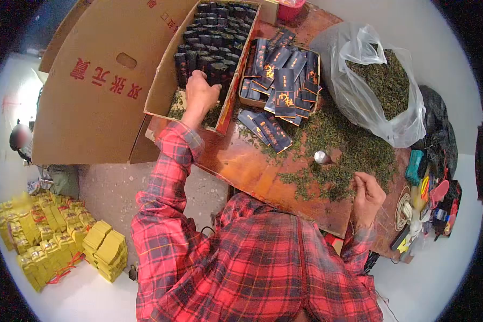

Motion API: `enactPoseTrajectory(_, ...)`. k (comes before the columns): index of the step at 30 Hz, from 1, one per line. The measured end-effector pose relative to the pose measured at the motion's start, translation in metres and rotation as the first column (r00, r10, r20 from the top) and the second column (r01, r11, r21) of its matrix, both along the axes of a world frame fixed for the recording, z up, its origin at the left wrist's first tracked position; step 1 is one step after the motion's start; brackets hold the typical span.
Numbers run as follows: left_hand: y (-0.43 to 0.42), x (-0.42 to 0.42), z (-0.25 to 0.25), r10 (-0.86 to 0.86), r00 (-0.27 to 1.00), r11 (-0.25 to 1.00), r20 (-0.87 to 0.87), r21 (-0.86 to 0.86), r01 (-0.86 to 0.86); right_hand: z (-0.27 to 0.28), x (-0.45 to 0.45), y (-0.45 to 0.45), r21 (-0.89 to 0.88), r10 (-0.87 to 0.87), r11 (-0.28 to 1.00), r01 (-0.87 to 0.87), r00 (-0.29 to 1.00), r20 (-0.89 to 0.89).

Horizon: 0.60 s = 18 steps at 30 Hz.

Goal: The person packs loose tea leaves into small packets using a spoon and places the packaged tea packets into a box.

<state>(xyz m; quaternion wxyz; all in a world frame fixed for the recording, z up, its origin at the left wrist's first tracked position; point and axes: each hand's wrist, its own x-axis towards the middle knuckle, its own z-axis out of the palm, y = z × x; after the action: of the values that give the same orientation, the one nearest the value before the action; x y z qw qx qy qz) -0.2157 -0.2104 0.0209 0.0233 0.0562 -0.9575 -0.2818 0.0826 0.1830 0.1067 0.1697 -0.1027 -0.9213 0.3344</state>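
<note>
My left hand (201, 97) reaches into a long cardboard box (163, 88), with its fingers and thumb at the front row of upright black packets (216, 68). The fingertips are partly hidden against a packet there. Over the table's near right side, my right hand (368, 197) is closed in a pinch, and what it holds, if anything, cannot be made out. Beside it lies a spread of dried green leaves (354, 155), with a round shiny metal spoon (322, 157) on top. A smaller box holds flat black packets with orange lettering (284, 91), and several lie loose before it.
A clear plastic bag (354, 96) of dried leaves stands at the back right. A large cardboard carton (104, 80) is on the left. Yellow bundles (53, 225) lie on the floor. Assorted tools and a pink scoop (439, 191) sit right of the wooden table (241, 166).
</note>
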Motion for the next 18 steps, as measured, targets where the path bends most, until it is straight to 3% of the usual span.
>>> enactPoseTrajectory(2, 0.000, 0.001, -0.002, 0.010, 1.000, 1.000, 0.022, -0.005, -0.010, 0.001, -0.001, -0.004, -0.059, -0.014, 0.998, 0.015, 1.000, 0.010)
enactPoseTrajectory(8, 0.001, 0.003, -0.001, 0.004, 1.000, 0.999, 0.018, -0.034, -0.004, 0.002, -0.002, -0.003, 0.036, 0.031, 0.999, -0.031, 1.000, 0.007)
enactPoseTrajectory(11, 0.001, 0.003, 0.001, 0.027, 0.999, 0.999, 0.030, -0.047, -0.026, 0.002, -0.001, -0.006, -0.031, 0.008, 0.999, -0.007, 0.999, 0.033)
enactPoseTrajectory(15, -0.002, 0.001, 0.001, -0.006, 0.999, 0.993, 0.043, -0.115, 0.011, 0.000, 0.004, -0.006, 0.026, -0.022, 0.999, 0.021, 1.000, 0.010)
enactPoseTrajectory(18, -0.013, -0.001, -0.004, -0.051, 0.997, 0.993, -0.065, -0.105, 0.044, -0.001, 0.005, -0.006, 0.018, -0.017, 1.000, 0.017, 1.000, 0.008)
